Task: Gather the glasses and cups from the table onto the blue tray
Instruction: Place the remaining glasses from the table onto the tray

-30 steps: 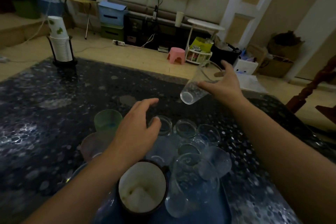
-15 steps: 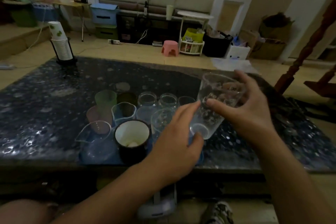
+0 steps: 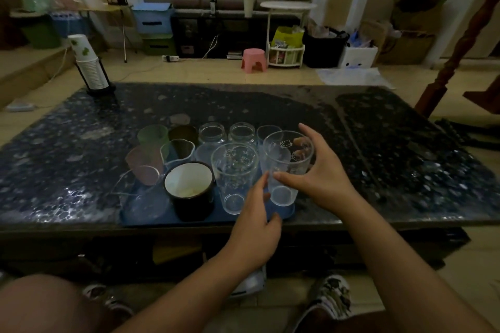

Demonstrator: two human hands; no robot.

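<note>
Right hand (image 3: 322, 178) wrapped round a clear printed tumbler (image 3: 286, 167), thumb across the near wall, fingers showing through the far side. Tumbler held upright, long axis near vertical, base low over the near right corner of the blue tray (image 3: 286, 212); whether the base already touches the tray cannot be told in this dim view. Left hand (image 3: 257, 227) loosely spread, holding nothing, fingertips close by the tumbler's lower wall, poised to steady. Matching tumbler (image 3: 234, 178) standing just to the left, close enough to knock. Dark mug with white inside (image 3: 189, 189) next along, then coloured cups and small jars crowded behind. Judged: setting down straight below the right hand, the nearer one. Table (image 3: 392, 149) around the tray; paper cup stack (image 3: 89, 65) at far left corner.
</note>
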